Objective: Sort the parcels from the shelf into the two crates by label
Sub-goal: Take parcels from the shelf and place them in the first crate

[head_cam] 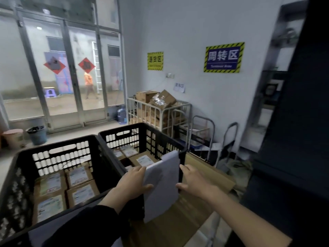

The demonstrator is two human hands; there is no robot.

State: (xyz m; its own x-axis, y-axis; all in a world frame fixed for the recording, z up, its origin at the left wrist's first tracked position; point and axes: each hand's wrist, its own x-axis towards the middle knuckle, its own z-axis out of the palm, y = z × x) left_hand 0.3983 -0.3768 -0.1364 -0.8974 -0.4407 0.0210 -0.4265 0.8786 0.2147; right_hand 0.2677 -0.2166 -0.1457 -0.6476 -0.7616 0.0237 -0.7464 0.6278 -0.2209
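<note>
Flat white parcel (pixel 162 177), apparently light and pliable, gripped at its 9 and 3 o'clock edges by left hand (pixel 132 182) and right hand (pixel 194 182) over the right crate (pixel 142 130).

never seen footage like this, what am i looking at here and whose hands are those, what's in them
This is one picture from a camera worn on a person's head, looking forward and down, so the hands are the wearer's own. There is no robot. The left hand and right hand hold a flat white parcel upright between them, at the near corner of the right black crate. That crate and the left black crate beside it already hold cardboard parcels with printed labels facing up. Behind stands a wire cart of cartons, by a wall with signs.
</note>
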